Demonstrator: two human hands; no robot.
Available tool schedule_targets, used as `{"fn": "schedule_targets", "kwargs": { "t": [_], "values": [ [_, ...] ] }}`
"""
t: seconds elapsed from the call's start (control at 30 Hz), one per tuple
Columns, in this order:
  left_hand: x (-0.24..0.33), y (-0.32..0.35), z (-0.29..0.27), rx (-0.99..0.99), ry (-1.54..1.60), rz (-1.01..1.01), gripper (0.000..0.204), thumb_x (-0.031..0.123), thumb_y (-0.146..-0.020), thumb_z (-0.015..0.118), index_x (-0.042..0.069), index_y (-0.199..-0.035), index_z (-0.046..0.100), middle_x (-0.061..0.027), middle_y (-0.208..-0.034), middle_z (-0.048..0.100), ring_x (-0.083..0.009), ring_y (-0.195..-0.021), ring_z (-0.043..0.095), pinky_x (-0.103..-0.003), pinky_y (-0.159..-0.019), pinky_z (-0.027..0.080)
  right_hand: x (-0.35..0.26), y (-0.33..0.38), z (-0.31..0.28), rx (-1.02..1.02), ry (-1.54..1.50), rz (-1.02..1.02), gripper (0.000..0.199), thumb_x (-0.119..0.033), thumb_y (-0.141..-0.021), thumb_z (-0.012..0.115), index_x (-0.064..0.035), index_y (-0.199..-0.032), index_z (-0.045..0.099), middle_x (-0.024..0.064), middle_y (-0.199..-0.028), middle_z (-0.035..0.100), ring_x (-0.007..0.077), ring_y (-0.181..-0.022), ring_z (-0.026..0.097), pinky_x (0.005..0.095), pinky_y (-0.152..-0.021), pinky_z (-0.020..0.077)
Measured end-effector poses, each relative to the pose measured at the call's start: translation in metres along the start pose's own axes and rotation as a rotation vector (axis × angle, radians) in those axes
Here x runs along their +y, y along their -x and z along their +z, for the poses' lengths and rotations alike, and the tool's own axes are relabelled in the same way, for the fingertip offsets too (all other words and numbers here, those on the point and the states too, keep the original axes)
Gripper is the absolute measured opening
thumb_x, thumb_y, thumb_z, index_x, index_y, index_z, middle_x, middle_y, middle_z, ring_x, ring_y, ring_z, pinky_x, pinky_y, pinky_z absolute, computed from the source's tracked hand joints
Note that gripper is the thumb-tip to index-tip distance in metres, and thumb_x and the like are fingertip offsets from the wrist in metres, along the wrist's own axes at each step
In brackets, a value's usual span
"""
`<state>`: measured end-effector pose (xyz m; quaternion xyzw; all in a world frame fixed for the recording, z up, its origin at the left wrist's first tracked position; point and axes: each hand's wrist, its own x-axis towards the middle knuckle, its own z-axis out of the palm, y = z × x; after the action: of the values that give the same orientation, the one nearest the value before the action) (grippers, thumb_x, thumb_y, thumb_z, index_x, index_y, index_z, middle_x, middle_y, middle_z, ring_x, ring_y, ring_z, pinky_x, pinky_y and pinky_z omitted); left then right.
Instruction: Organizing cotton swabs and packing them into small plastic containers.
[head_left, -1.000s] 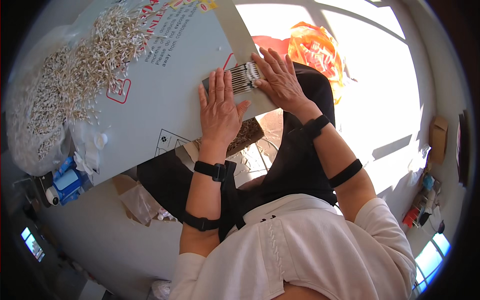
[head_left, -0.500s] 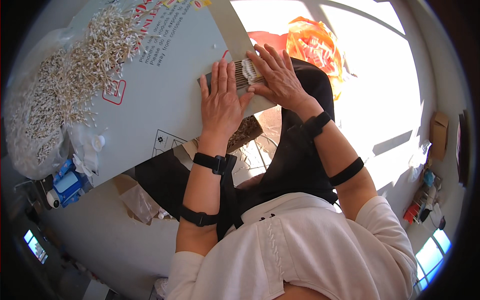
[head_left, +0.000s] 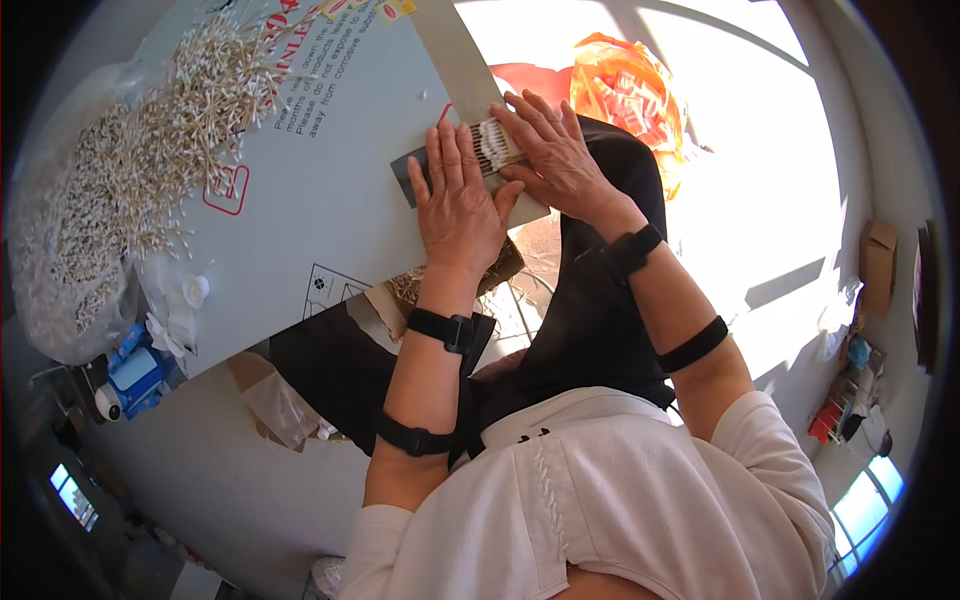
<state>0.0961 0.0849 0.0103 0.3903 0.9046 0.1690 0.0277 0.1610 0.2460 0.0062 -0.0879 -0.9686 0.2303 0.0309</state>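
A row of cotton swabs [head_left: 491,146] lies side by side between my two hands, white tips toward the right and thin sticks toward the left. My left hand [head_left: 462,215] presses flat on the stick side, its fingers stretched out and pointing away from me. Beneath its fingers a dark grey flat piece [head_left: 410,175] sticks out on the left. My right hand [head_left: 560,165] lies flat at the tip end with fingers extended, its thumb close to my left thumb. What is under the right palm is hidden; a bit of pale yellow shows beside it.
A large heap of loose cotton swabs [head_left: 215,85] spills from a clear plastic bag [head_left: 45,300] on the grey printed board [head_left: 330,190]. A blue-and-white pack [head_left: 135,370] hangs near the left corner. An orange bag [head_left: 625,90] stands beyond my right hand. Below the edge sits an open carton [head_left: 505,262].
My left hand has slid right, toward my right hand, uncovering more of the dark grey piece. The visible stretch of swabs is shorter. My right hand has barely moved.
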Motion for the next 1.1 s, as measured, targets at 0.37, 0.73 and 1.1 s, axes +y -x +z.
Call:
{"fn": "schedule_targets", "kwargs": {
  "t": [0.37,0.73,1.1],
  "values": [
    [-0.009,-0.026,0.006,0.427,0.951,-0.181,0.06,0.037,-0.105,0.036,-0.003,-0.149,0.028,-0.0233,-0.155,0.028,-0.0329,-0.144,0.027,-0.042,-0.118,0.022,0.013,-0.016,0.013,0.468,-1.514,0.426,0.041,-0.023,-0.095,0.065,-0.0077,-0.132,0.06,0.0106,-0.136,0.057,0.017,-0.125,0.05,0.0302,-0.105,0.0398],
    [0.023,-0.04,0.011,0.466,1.215,-0.213,0.066,0.044,-0.105,0.03,-0.009,-0.144,0.031,-0.0249,-0.148,0.035,-0.0314,-0.14,0.035,-0.042,-0.118,0.023,-0.002,-0.018,0.025,0.507,-1.485,0.351,0.028,-0.014,-0.101,0.054,0.0001,-0.123,0.065,0.0079,-0.131,0.06,0.0135,-0.118,0.055,0.0277,-0.102,0.0424],
    [0.037,-0.052,0.021,0.511,1.417,-0.275,0.068,0.048,-0.103,0.036,-0.009,-0.141,0.035,-0.0249,-0.145,0.039,-0.0309,-0.138,0.037,-0.043,-0.117,0.024,-0.011,-0.023,0.028,0.531,-1.501,0.38,0.027,-0.011,-0.1,0.055,0.0019,-0.122,0.064,0.0098,-0.128,0.062,0.015,-0.117,0.056,0.0269,-0.101,0.0426]
  ]
}}
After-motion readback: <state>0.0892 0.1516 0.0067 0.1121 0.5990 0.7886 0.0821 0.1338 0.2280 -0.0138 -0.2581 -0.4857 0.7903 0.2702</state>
